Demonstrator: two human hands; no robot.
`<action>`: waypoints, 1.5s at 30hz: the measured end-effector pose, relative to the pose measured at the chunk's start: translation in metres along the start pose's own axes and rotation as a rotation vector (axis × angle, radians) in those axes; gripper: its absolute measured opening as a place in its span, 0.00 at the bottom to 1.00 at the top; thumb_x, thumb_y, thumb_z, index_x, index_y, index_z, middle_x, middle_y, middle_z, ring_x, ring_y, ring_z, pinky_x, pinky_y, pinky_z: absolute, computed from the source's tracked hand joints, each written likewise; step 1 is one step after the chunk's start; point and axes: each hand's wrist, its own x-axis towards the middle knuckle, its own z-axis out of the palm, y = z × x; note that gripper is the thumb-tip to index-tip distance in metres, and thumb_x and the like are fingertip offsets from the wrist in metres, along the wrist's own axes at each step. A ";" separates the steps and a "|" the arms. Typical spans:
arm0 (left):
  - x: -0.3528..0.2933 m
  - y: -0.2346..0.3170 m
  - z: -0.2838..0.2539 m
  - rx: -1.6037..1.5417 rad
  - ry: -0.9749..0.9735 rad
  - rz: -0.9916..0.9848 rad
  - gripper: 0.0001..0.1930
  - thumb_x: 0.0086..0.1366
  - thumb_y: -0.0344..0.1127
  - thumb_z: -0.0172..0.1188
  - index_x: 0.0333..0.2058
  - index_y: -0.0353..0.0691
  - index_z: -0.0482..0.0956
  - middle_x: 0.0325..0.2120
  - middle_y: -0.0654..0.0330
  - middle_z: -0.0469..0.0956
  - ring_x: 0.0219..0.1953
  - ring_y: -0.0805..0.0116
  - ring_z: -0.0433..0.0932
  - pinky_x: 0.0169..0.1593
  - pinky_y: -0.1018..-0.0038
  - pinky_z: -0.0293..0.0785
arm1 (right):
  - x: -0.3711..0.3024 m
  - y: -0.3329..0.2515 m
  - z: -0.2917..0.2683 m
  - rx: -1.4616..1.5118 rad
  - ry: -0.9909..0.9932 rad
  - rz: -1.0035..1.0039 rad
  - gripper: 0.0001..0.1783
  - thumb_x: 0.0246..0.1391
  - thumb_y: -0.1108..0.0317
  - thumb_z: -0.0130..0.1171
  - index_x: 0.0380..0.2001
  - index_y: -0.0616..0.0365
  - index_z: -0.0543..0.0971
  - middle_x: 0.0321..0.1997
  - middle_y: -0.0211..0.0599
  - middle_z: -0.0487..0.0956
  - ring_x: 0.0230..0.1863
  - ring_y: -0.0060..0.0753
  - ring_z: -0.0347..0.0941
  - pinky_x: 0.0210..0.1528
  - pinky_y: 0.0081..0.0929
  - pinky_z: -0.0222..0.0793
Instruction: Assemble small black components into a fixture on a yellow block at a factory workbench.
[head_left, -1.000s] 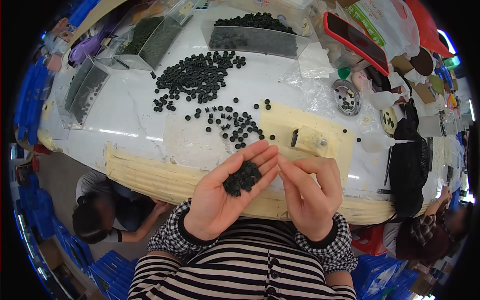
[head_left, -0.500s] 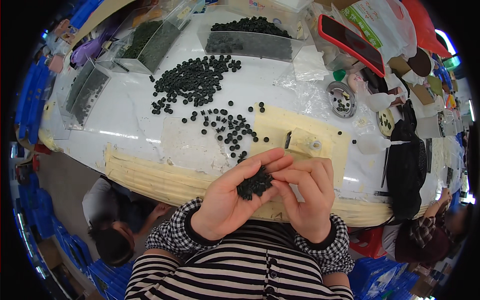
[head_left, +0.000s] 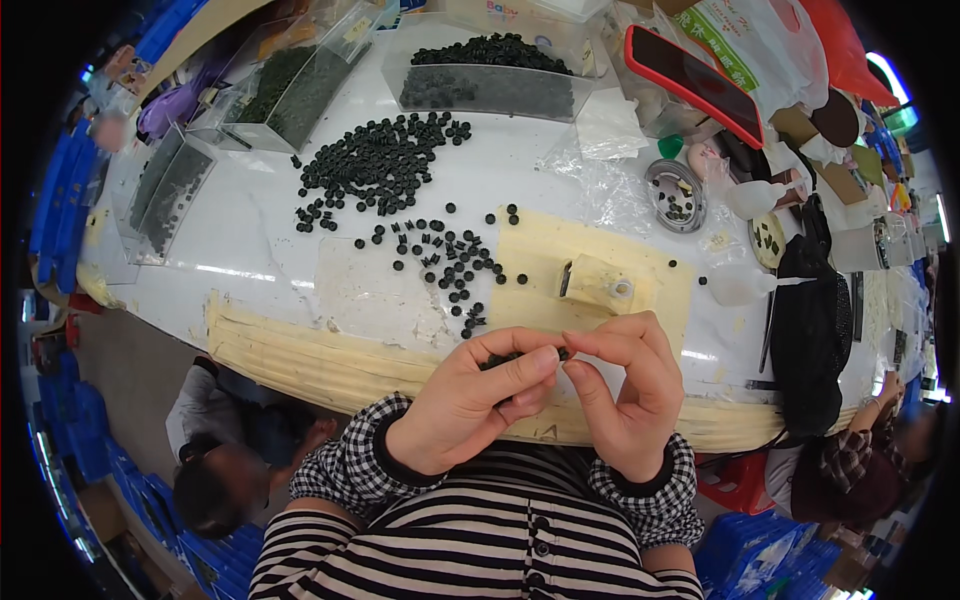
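Black parts (head_left: pixel 497 360) inside the left grip (head_left: pixel 468 398), near the right grip (head_left: pixel 630 392).

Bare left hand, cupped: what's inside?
Small black pieces show in the left hand, between thumb and curled fingers. Fingers and thumb cover the palm; anything deeper can't be seen.

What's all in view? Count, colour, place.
Round parts: many, black, table centre-left
Table: one, white, centre
Bins: three-plus, transparent, upper left to centre
Sheet: one, yellow, table centre
Block: one, cream, on sheet
Phone: one, black-red, upper right
Round dish: one, grey, right
Bottles: two, whitish, right
Fabric bundle: one, black, right
Bags: two, white and red, upper right
Crates: several, blue, floor
Co-workers: two, mixed colours, left and right
Other right-side clutter: unclear
Left hand: one, black-white sleeve, lower centre, holding dark parts
Right hand: one, black-white sleeve, lower centre
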 end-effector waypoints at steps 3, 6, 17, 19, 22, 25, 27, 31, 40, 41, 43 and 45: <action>0.000 -0.002 -0.002 -0.008 -0.008 0.028 0.09 0.68 0.32 0.54 0.43 0.34 0.76 0.23 0.68 0.69 0.24 0.80 0.62 0.27 0.85 0.58 | 0.000 -0.001 0.000 -0.006 0.002 -0.017 0.13 0.41 0.80 0.66 0.34 0.59 0.82 0.31 0.34 0.74 0.32 0.30 0.69 0.33 0.23 0.66; -0.001 -0.001 -0.001 -0.030 -0.026 0.025 0.09 0.67 0.31 0.55 0.43 0.34 0.76 0.24 0.67 0.70 0.24 0.81 0.62 0.27 0.85 0.59 | -0.001 0.000 -0.001 -0.007 0.004 -0.036 0.13 0.40 0.80 0.66 0.34 0.59 0.82 0.31 0.35 0.74 0.32 0.30 0.70 0.33 0.23 0.66; -0.004 0.001 -0.002 -0.036 -0.052 0.031 0.10 0.65 0.29 0.57 0.45 0.34 0.76 0.25 0.67 0.72 0.23 0.82 0.62 0.27 0.85 0.59 | -0.002 0.004 -0.003 -0.015 -0.002 -0.084 0.17 0.40 0.82 0.66 0.37 0.56 0.83 0.30 0.34 0.74 0.30 0.28 0.70 0.29 0.22 0.66; -0.004 0.002 -0.003 -0.037 -0.071 0.040 0.10 0.65 0.28 0.57 0.44 0.34 0.77 0.25 0.67 0.72 0.23 0.82 0.62 0.27 0.85 0.59 | -0.001 -0.001 -0.001 -0.028 0.030 -0.077 0.17 0.40 0.82 0.66 0.37 0.56 0.84 0.30 0.34 0.74 0.30 0.28 0.70 0.29 0.21 0.66; -0.004 0.001 -0.002 0.053 -0.033 0.072 0.10 0.65 0.29 0.57 0.44 0.35 0.77 0.24 0.67 0.71 0.23 0.82 0.62 0.26 0.85 0.59 | -0.002 0.000 0.000 -0.064 0.029 -0.117 0.17 0.40 0.83 0.66 0.37 0.57 0.84 0.31 0.35 0.74 0.29 0.28 0.71 0.29 0.20 0.67; -0.003 0.000 -0.004 0.021 -0.050 0.089 0.10 0.65 0.29 0.57 0.44 0.34 0.77 0.24 0.67 0.71 0.23 0.82 0.62 0.26 0.85 0.59 | -0.002 0.000 0.000 -0.053 0.022 -0.097 0.17 0.40 0.83 0.66 0.37 0.57 0.83 0.31 0.35 0.74 0.29 0.28 0.72 0.29 0.20 0.67; -0.003 0.000 -0.004 -0.003 -0.050 0.079 0.10 0.65 0.29 0.57 0.44 0.34 0.77 0.25 0.67 0.72 0.23 0.82 0.62 0.26 0.85 0.60 | -0.002 0.000 0.000 -0.038 0.024 -0.078 0.17 0.40 0.83 0.66 0.37 0.57 0.83 0.31 0.35 0.74 0.29 0.28 0.72 0.29 0.20 0.67; -0.004 0.001 -0.001 0.006 -0.002 0.057 0.10 0.65 0.28 0.57 0.44 0.33 0.77 0.26 0.65 0.73 0.23 0.82 0.63 0.26 0.86 0.60 | -0.002 0.001 0.000 -0.076 0.029 -0.108 0.17 0.40 0.83 0.66 0.37 0.57 0.83 0.31 0.35 0.74 0.29 0.28 0.72 0.29 0.20 0.68; -0.003 -0.001 0.000 0.168 0.052 0.180 0.09 0.63 0.26 0.59 0.42 0.33 0.78 0.25 0.66 0.74 0.21 0.86 0.62 0.23 0.87 0.56 | -0.002 -0.002 0.004 -0.160 0.082 -0.159 0.19 0.38 0.84 0.66 0.38 0.58 0.83 0.29 0.35 0.75 0.28 0.29 0.72 0.28 0.20 0.68; -0.003 -0.001 0.000 0.181 0.062 0.191 0.09 0.62 0.25 0.59 0.42 0.33 0.78 0.25 0.66 0.74 0.21 0.86 0.62 0.23 0.87 0.56 | -0.002 -0.002 0.005 -0.141 0.090 -0.155 0.19 0.38 0.84 0.66 0.38 0.58 0.83 0.29 0.35 0.75 0.28 0.29 0.72 0.28 0.20 0.68; -0.002 -0.002 0.001 0.206 0.084 0.213 0.08 0.62 0.25 0.59 0.41 0.33 0.78 0.25 0.66 0.75 0.21 0.86 0.62 0.23 0.88 0.55 | -0.001 -0.002 0.004 -0.129 0.074 -0.157 0.18 0.38 0.84 0.66 0.37 0.58 0.83 0.30 0.35 0.76 0.28 0.29 0.73 0.28 0.20 0.68; -0.002 -0.002 0.001 0.224 0.092 0.215 0.09 0.62 0.25 0.59 0.41 0.33 0.78 0.26 0.66 0.75 0.21 0.86 0.62 0.23 0.88 0.56 | -0.001 -0.002 0.003 -0.122 0.064 -0.154 0.18 0.38 0.84 0.66 0.36 0.59 0.83 0.30 0.36 0.76 0.28 0.29 0.73 0.28 0.20 0.69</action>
